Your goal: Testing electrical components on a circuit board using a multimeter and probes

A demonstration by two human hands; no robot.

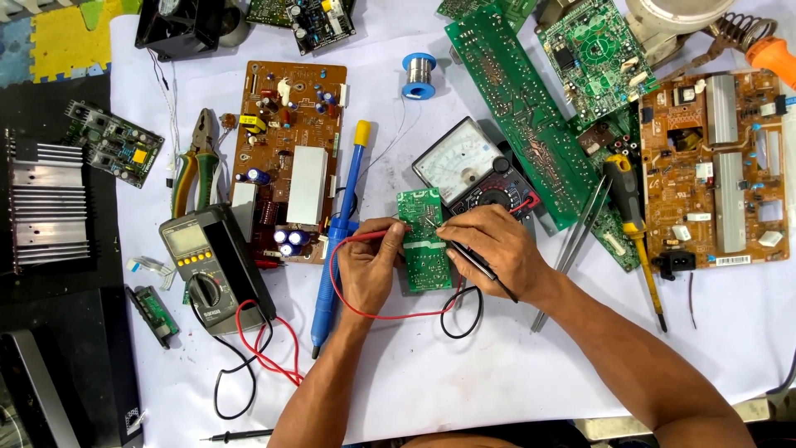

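A small green circuit board [424, 261] lies flat at the centre of the white table sheet. My left hand [369, 264] grips a red test probe [377, 236] and presses its tip on the board's left edge. My right hand [491, 247] grips a black test probe [479, 267] with its tip on the board's upper middle. Red [365, 314] and black [464, 319] leads loop below the board. Just behind the board sits an analog multimeter [473, 170] with a white dial face.
A digital multimeter [211, 265] lies left with red and black leads. A blue desoldering pump [336, 241], pliers [196, 162], a brown board [290, 158], a solder spool [419, 75], tweezers [572, 249], a yellow-handled screwdriver [634, 224] and several other circuit boards surround the work spot.
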